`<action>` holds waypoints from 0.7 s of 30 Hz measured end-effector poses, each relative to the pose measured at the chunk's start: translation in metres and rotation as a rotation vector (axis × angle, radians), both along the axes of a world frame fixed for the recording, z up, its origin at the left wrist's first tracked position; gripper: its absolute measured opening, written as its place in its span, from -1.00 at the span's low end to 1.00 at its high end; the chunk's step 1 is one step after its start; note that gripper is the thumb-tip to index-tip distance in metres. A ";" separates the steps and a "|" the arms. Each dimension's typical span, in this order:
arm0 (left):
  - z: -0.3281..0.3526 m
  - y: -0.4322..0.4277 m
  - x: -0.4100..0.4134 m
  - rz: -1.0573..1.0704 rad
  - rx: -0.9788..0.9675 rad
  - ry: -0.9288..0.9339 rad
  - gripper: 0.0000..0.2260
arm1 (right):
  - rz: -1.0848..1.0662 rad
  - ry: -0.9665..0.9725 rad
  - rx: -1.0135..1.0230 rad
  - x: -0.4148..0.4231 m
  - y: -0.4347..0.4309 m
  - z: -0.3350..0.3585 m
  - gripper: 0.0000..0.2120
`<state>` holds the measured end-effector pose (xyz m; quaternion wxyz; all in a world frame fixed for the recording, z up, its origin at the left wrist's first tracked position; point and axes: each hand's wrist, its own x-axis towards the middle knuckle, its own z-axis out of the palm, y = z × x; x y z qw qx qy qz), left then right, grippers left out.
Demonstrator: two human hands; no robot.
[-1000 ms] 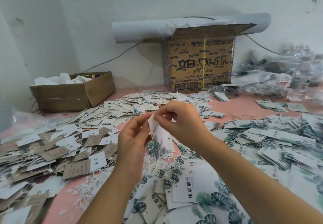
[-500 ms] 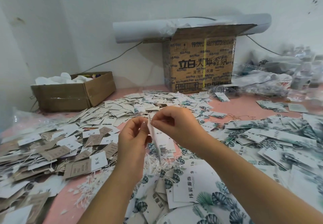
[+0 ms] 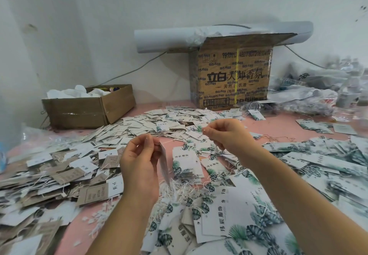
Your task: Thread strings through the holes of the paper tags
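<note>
— While the left hand (image 3: pixel 139 167) pinches one paper tag (image 3: pixel 164 165) by its top, where is the string?
— The string (image 3: pixel 173 140) runs straight from the tag's top, right and farther off, to the right hand (image 3: pixel 229 138). Thumb and forefinger are closed on its end.
— And the tag?
— It hangs edge-on over the pink table (image 3: pixel 278 123), above a bunch of loose strings (image 3: pixel 179 191), between brown tags (image 3: pixel 65 175) left and leaf-printed tags (image 3: pixel 328 167) right.

Printed carton (image 3: pixel 233 79) at back, wht paper roll (image 3: pixel 165 38) across its top. Low open box (image 3: pixel 87 109) at left w/ wht stuff inside. Clear plastic bags (image 3: pixel 310 95) far right. Pink surface (image 3: pixel 282 123).
</note>
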<state>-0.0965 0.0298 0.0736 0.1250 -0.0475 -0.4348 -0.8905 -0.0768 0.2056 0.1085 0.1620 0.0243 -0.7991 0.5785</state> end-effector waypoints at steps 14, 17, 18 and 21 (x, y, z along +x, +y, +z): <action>-0.001 -0.005 -0.001 0.021 -0.080 0.040 -0.85 | -0.005 0.091 -0.201 0.000 0.016 0.005 -0.88; 0.000 -0.001 0.004 0.013 -0.262 0.117 -0.83 | 0.073 0.143 -0.166 0.004 0.006 0.007 -0.89; 0.000 0.001 0.005 0.008 -0.310 0.139 -0.83 | 0.104 0.155 -0.142 0.005 0.002 0.008 -0.88; 0.002 0.008 0.012 -0.037 -0.402 0.194 -0.84 | 0.204 0.166 -0.046 0.009 -0.011 0.008 -0.87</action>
